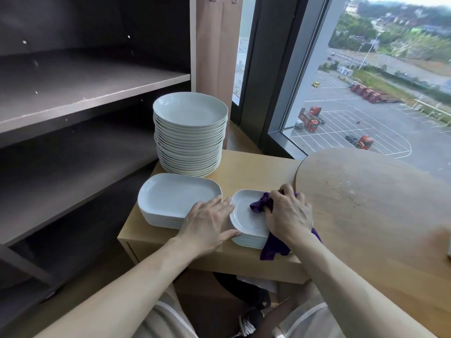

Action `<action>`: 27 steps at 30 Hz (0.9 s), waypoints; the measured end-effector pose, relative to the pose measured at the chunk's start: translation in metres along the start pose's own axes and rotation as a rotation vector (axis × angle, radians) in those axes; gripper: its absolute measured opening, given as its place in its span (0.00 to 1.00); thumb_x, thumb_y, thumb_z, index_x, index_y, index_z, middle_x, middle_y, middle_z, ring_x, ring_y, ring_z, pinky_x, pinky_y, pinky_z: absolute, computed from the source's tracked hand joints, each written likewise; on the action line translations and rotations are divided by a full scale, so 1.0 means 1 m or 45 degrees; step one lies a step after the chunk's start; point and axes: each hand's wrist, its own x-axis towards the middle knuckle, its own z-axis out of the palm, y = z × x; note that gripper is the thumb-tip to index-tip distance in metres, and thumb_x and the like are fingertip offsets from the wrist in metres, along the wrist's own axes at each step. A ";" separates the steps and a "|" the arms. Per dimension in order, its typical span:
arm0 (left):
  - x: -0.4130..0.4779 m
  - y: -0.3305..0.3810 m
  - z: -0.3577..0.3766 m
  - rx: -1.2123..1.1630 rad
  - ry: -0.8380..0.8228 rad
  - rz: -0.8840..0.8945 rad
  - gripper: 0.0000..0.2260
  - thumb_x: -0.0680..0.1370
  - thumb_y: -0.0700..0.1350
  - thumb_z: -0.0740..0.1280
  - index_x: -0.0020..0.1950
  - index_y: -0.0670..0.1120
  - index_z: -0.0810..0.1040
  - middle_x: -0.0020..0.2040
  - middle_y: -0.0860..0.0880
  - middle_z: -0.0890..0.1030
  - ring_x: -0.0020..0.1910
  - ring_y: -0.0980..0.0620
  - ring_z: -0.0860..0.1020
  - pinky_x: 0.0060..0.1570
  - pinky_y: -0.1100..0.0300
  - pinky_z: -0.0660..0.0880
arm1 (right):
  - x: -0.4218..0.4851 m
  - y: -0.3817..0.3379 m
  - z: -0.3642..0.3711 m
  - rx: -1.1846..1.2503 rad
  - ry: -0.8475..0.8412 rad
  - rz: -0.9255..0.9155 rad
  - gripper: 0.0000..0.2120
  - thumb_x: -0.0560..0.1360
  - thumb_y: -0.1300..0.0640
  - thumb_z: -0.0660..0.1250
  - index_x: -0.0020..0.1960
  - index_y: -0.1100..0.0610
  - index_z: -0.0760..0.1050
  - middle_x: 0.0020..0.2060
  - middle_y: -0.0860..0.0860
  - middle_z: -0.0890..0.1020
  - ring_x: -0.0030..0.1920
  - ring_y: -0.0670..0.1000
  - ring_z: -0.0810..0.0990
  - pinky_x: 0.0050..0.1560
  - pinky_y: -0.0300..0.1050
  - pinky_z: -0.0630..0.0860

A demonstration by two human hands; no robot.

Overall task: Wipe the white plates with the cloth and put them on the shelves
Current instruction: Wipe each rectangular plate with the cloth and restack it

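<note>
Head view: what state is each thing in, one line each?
Round plates: tall stack.
Oblong plates: low stack.
Small plates: stacked, cloth on top one.
Purple cloth: bunched, partly hanging off the stack.
Left hand: open, against small plates.
Right hand: grips the cloth.
Shelves: no plates visible.

We see soft, overcast daylight entering through the window (366, 118) at two o'clock, with no hard glare; the sky at one o'clock is blown out to white; the round plate stack (190, 113) near the centre takes a pale sheen on its right rims and shades toward its left; the dark shelves (85, 93) at ten o'clock are dim, with little detail in their recesses; the cloth (258, 206) reads as deep purple with few folds visible; the round table (366, 203) at three o'clock carries a dull reflection; straight lines bow toward the edges; the frame edge at four o'clock is smeared.
</note>
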 end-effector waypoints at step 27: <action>0.004 0.001 0.001 -0.241 0.006 -0.081 0.34 0.76 0.66 0.69 0.76 0.53 0.66 0.75 0.51 0.72 0.78 0.51 0.62 0.73 0.53 0.61 | -0.004 -0.033 -0.001 0.167 -0.118 -0.594 0.13 0.77 0.42 0.64 0.57 0.46 0.77 0.61 0.45 0.72 0.56 0.55 0.71 0.54 0.53 0.73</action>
